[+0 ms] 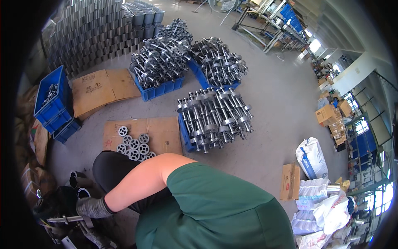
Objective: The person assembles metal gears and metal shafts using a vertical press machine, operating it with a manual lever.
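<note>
My right hand (94,207), in a grey knit glove, reaches across at the lower left with its fingers curled over the end of a shiny metal shaft (64,219). The shaft lies level against a dark machine or fixture (58,203), whose shape is hard to make out. Just below is my left hand (97,237), also gloved, its fingers close under the same shaft end; shadow hides whether they grip it. Beside the right hand stand short metal cylinders (79,181). Past my knee, several spoked metal wheels (134,143) lie on flat cardboard (166,135).
Blue crates heaped with metal shafts (215,118) stand ahead, with more shaft piles (159,62) behind. Stacked blue bins (52,99) and a cardboard sheet (103,91) are at left, before tall stacks of metal cylinders (91,33). White sacks (311,159) and a carton (290,181) sit right.
</note>
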### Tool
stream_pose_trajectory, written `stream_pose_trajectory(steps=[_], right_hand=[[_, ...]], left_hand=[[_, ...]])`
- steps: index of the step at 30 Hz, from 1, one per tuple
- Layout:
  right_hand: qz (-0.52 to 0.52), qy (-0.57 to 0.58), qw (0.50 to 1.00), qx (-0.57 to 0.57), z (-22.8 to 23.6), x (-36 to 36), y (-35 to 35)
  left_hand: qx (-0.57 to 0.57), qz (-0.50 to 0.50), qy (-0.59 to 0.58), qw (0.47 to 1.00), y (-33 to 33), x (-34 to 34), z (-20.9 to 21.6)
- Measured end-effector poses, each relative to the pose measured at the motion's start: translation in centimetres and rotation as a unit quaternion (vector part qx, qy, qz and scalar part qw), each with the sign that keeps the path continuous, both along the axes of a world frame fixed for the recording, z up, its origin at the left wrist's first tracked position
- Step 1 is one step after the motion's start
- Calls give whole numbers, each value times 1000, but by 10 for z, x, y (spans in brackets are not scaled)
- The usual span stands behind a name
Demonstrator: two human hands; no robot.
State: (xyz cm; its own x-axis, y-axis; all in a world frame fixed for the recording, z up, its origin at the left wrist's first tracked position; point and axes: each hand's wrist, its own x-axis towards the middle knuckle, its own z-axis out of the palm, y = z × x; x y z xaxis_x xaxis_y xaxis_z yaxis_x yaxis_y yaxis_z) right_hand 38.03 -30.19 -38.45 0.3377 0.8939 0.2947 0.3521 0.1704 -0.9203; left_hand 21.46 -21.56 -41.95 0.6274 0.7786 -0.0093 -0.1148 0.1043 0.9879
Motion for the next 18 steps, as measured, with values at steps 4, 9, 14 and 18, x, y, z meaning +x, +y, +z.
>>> stream_pose_trajectory(steps=[4,9,14,18], right_hand=[[72,381,898,208,60,31,-49],[130,547,787,255,138,125,-216],[-125,374,877,273,103,222,-355],[-377,202,881,203,71,280,-521]], left_hand=[[-226,-33,33,973,8,-8,-13],[53,-53,239,968,-6,0,-14],[58,-90,240,965,-29,-4,19],[8,-106,205,973,-37,2,22]])
